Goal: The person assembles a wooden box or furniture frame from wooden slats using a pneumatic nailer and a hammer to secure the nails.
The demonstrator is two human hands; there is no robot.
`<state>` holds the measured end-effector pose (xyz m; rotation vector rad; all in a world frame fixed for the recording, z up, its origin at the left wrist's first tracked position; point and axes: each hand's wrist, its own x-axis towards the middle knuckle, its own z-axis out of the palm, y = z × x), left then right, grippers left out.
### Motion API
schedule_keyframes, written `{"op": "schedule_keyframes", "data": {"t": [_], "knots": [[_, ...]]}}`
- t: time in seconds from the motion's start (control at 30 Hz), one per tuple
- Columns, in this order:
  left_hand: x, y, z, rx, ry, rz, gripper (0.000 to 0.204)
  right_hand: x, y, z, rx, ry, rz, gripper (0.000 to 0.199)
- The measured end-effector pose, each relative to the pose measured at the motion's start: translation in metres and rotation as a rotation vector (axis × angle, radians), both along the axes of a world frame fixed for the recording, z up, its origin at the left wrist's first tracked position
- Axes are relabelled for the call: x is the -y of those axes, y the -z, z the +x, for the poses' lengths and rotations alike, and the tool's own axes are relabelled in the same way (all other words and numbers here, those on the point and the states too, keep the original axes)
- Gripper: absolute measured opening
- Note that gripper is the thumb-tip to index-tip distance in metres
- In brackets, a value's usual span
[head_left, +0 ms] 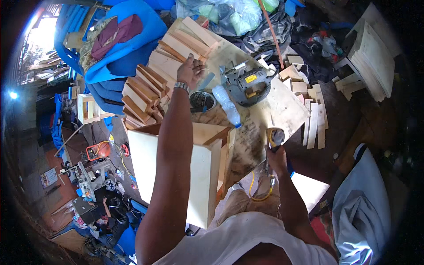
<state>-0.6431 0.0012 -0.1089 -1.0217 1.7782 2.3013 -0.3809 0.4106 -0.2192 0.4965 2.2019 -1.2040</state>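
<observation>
My left hand (191,73), with a watch on its wrist, reaches out over the worktable next to the stacked wood strips (165,57). Its fingers are loosely apart and no object shows in them. Close to my body, my right hand (277,158) is wrapped round the handle of a staple gun (275,138) at the table's near right edge. A yellow air hose (260,198) hangs below it. Left of my lap stands a pale wooden box frame (205,168). A round tin (203,101), a clear plastic bottle (226,106) and a grey power tool (248,85) lie between my hands.
Wood offcuts (314,119) lie beyond the table's right edge. Blue foam sheets (110,66) rise at the far left, and plastic bags (234,15) at the back. A pale wooden piece (371,57) stands far right. Another person (115,227) is at lower left.
</observation>
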Motion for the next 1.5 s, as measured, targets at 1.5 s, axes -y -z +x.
{"op": "schedule_keyframes", "data": {"t": [1.5], "knots": [[0.016,0.189,-0.034,0.161,1.179,-1.808,0.041,-0.027,-0.014,-0.021,0.009,-0.129,-0.202,0.039]]}}
